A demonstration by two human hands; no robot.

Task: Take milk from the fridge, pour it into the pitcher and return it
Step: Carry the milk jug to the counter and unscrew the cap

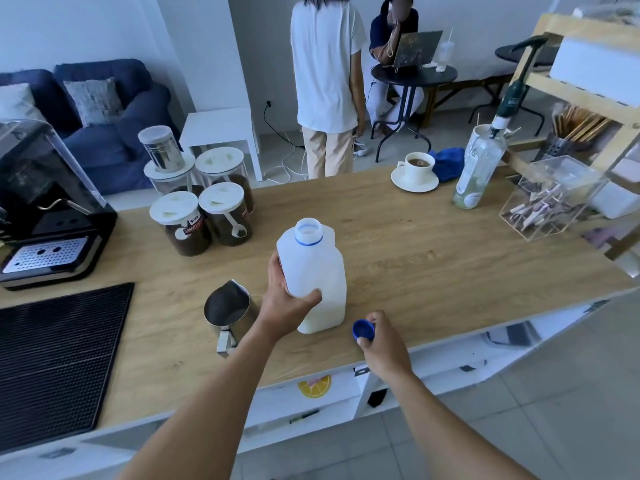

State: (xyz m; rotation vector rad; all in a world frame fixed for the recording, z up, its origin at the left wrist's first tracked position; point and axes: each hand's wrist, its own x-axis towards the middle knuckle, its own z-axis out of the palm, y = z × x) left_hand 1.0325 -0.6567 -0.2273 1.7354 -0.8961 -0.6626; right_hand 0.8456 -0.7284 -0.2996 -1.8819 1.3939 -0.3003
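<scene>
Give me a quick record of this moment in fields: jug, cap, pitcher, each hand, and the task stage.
milk jug: upright on the wooden counter, neck open
blue cap: off the jug, held to its right
left hand: grips the jug's side
right hand: pinches the cap
pitcher: steel, upright, just left of the jug
stage: jug opened, not tilted to pour

The desk [415, 258] is matt pale wood grain. The milk jug [313, 271] is smooth translucent white plastic. Left of it the pitcher [227, 308] is polished metal, and right of it the cap [363, 329] is glossy blue plastic.
</scene>
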